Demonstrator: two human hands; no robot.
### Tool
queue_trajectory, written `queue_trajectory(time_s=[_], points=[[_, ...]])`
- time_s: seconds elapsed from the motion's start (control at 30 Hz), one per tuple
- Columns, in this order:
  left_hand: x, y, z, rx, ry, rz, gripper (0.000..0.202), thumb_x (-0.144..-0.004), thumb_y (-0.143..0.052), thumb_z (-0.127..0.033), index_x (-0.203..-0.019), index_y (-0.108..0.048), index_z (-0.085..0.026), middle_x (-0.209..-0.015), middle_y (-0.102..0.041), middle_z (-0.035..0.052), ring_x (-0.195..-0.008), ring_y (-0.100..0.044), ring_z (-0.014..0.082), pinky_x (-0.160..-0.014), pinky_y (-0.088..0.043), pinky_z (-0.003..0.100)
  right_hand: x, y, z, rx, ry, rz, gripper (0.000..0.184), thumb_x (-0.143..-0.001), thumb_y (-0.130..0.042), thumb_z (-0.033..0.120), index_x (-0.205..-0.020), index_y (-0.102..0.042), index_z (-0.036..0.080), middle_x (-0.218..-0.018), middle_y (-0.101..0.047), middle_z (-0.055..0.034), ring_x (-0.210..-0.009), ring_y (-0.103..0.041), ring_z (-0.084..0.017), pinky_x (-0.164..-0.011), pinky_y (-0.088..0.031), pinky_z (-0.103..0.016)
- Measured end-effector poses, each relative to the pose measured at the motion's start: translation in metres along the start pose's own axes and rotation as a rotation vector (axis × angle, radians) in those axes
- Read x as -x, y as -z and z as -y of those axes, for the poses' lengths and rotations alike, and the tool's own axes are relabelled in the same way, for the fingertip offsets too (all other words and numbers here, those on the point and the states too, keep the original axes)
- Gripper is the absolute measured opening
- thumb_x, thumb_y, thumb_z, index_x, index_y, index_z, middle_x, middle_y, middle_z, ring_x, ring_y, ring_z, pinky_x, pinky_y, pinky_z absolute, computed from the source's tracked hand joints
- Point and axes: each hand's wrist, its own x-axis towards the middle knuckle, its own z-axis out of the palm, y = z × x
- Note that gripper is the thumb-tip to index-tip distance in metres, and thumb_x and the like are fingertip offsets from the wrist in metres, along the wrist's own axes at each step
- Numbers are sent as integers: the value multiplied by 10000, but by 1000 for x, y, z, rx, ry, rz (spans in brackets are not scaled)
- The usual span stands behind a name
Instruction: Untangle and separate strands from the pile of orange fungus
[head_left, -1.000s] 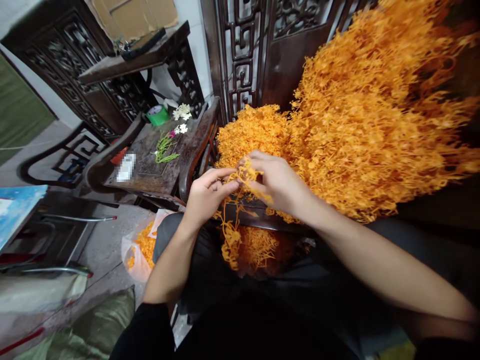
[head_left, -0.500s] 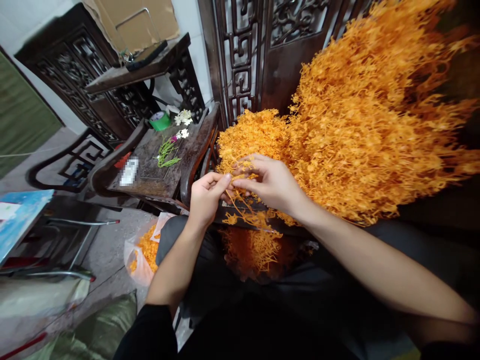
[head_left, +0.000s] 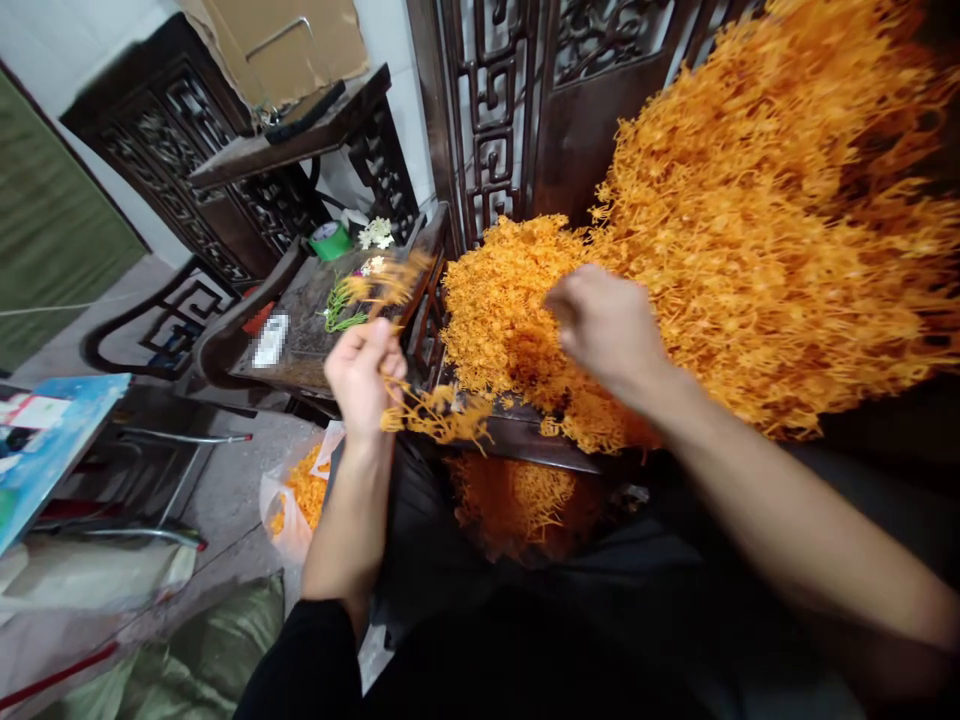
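**Orange sprigs: hands parted, one sprig drawn off**

Left hand: closed in a fist round an orange sprig. One end trails low and right over the lap; the other (blurred with motion) sticks up toward the side table. Half a second ago both hands met at one tangle in front of the pile; now the left has pulled away to the left with the sprig, well apart from the right.

Right hand: raised and moved back to the pile, knuckles toward the camera, fingers curled under and out of sight. Whether they pinch any strands cannot be told. It touches or hangs just over the near edge of the pile.

Reading of the change: the sprig appears to have come free of the mass, and the right hand stands at the stock again.

Also present:
- Loose heap of the same orange stuff, low between the knees.
- Bag on the floor left of the knee, with orange bits in it.
- Side table, dark wood, bearing green stems, white flowers and a green tape roll.
- Carved screen behind the pile.
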Motion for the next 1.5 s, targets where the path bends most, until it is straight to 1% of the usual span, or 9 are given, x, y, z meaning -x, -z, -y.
queue_trajectory(time_s=[0.13, 0.3, 0.43, 0.6, 0.8, 0.93, 1.07, 1.3, 1.5], points=[[0, 1, -5, -6, 208, 161, 305, -704, -904, -344, -796, -710, -127, -663, -670, 6, -413, -409, 22, -380, -280, 165, 0, 19, -19, -458, -412, -6, 81, -880, -648, 233, -923, -704, 194, -824, -723, -78, -725, -681, -219, -689, -550, -399], [13, -15, 9, -20, 545, 433, 387, -725, -844, -272, -1062, -728, -122, -905, -782, 75, -400, -361, 13, -354, -224, 185, 9, 22, 17, -712, -238, 48, 171, -861, -560, 163, -764, -695, 205, -921, -706, -66, -794, -630, -176, -692, -497, -352], [18, -20, 18, -95, 531, 455, 314, -799, -808, -321, -1017, -688, -130, -759, -736, 19, -394, -411, 32, -371, -273, 181, 19, 16, 25, -797, -374, 79, 275, -986, -487, 323, -929, -725, 199, -708, -540, -11, -657, -500, -154, -631, -409, -331], [21, -21, 26, -151, 470, 470, 269, -875, -773, -392, -907, -653, -153, -649, -656, -30, -398, -449, 48, -389, -319, 185, 24, 8, 21, -528, -435, 196, 616, -935, -633, 610, -1374, -600, 179, -938, -661, -63, -843, -606, -222, -796, -470, -390], [17, -23, 25, -190, 487, 520, 341, -870, -777, -472, -875, -676, -146, -450, -410, -101, -358, -284, 41, -369, -228, 182, 20, 5, 24, -548, -224, 319, 478, -1020, -508, 586, -746, -589, 203, -727, -586, -11, -710, -548, -164, -703, -425, -331], [11, -17, 18, -230, 487, 513, 358, -799, -847, -443, -746, -640, -156, -428, -381, -101, -359, -253, 34, -375, -161, 189, 16, 15, 9, -475, -281, 63, 528, -1021, -503, 610, -684, -576, 211, -630, -529, -3, -602, -476, -145, -619, -384, -321], [4, -10, 15, -277, 329, 384, 350, -785, -861, -402, -687, -626, -162, -429, -373, -98, -381, -253, 34, -400, -151, 199, 10, 32, -12, -509, -468, -307, 479, -1032, -477, 618, -924, -716, 217, -706, -632, -34, -529, -450, -137, -515, -352, -307], [6, -21, 24, -477, 450, 659, 369, -831, -815, -491, -695, -686, -175, -459, -406, -69, -406, -297, 52, -412, -167, 216, 22, 21, 19, -533, -98, 290, 488, -1034, -562, 440, -1455, -608, 199, -996, -737, -80, -962, -682, -234, -896, -551, -424], [4, -20, 28, -370, 594, 907, 567, -936, -664, -602, -572, -527, -190, -452, -380, -54, -408, -302, 61, -430, -202, 234, 27, 9, 19, -680, -11, 393, 179, -1018, -631, 366, -1014, -706, 204, -941, -731, -41, -859, -663, -164, -792, -511, -331]])
